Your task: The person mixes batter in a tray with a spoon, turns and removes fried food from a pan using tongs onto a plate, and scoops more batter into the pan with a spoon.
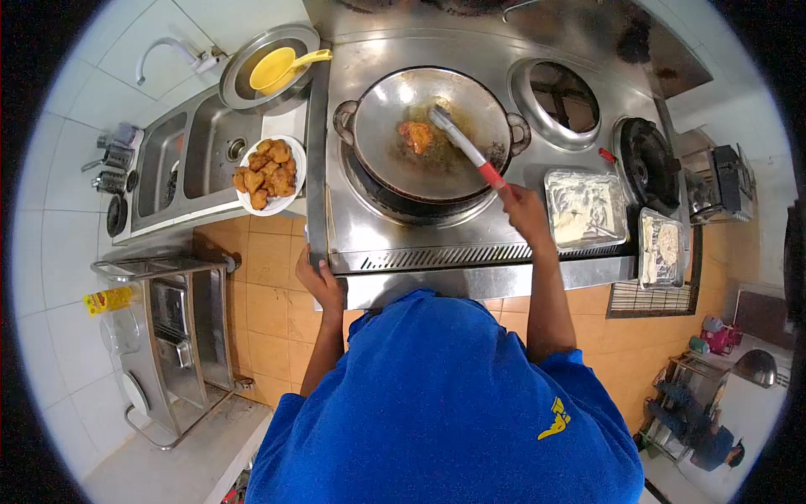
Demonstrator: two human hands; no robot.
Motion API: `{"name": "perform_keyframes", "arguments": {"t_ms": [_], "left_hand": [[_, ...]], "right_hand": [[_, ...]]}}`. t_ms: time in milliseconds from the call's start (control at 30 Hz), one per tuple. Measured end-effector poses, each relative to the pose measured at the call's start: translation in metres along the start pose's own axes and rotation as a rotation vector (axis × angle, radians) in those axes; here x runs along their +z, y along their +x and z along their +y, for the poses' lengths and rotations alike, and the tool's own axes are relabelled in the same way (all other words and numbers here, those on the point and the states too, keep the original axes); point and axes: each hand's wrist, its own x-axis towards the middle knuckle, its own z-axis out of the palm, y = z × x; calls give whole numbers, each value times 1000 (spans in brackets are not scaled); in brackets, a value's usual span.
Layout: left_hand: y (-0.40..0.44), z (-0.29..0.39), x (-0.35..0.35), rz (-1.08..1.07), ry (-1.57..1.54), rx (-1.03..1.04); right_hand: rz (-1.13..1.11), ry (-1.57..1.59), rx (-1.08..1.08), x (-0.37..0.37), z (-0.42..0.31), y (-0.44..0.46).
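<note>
My right hand (pixel 525 214) is closed around the red handle of metal tongs (pixel 460 139), which reach over the wok from the right. Below the tips of the tongs, a browned fried piece (pixel 416 136) lies in oil in the wok (pixel 378 160); whether the tips touch it I cannot tell. The two-handled wok sits on the left burner of the steel stove. My left hand (pixel 321 281) rests on the stove's front left corner, fingers bent over the edge. A white plate (pixel 285 202) piled with fried pieces (pixel 267 172) stands left of the stove.
Right of the wok are a metal ring (pixel 537 126), a black burner (pixel 646 160) and two trays of pale flour, one large (pixel 588 210), one small (pixel 661 252). A yellow dipper (pixel 273 71) lies in a steel basin beside the sinks (pixel 220 151). A person (pixel 714 445) is at far right.
</note>
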Motion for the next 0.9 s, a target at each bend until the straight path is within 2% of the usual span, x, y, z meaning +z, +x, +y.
{"name": "perform_keyframes", "arguments": {"t_ms": [67,167,267,367,500,700,800,900], "left_hand": [[0,0,0,5,7,12],[-1,-2,1,18,-3,14],[0,0,1,18,-11,-3],[0,-1,0,26,-17,-15],[-1,-2,1,25,-5,-14],[0,4,-1,17,-11,-42],[0,5,0,15,-17,-42],[-2,-1,1,6,-3,-15]], "right_hand": [[-63,-28,26,-9,10,14],[-218,236,183,-16,8,28],[-255,449,249,-26,-10,31],[-259,457,274,-33,-14,29],[-297,526,180,-43,-27,16],[-321,466,232,-47,-37,4],[-366,470,191,-37,-27,7],[-293,498,178,-34,-19,11]]}}
